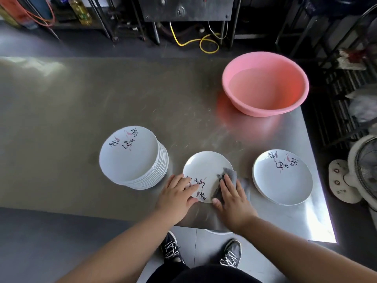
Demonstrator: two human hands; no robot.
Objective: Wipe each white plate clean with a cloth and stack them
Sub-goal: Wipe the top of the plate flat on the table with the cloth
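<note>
We are mid-wipe on the middle plate (pixel 206 170), near the desk (pixel 81 99) edge. Our left hand (pixel 177 199) lies flat with straight fingers steadying its rim; our right hand (pixel 232 199) presses the grey cloth (pixel 229 176) flat onto its right side. Next, we judge, comes lifting it onto a pile. Beyond: one tall stack (pixel 132 158) left, a short pile (pixel 282 176) right whose count we cannot tell, one pink basin (pixel 265 84) farther back.

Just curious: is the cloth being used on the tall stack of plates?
No, the right hand presses the grey cloth on the single middle plate.
</note>
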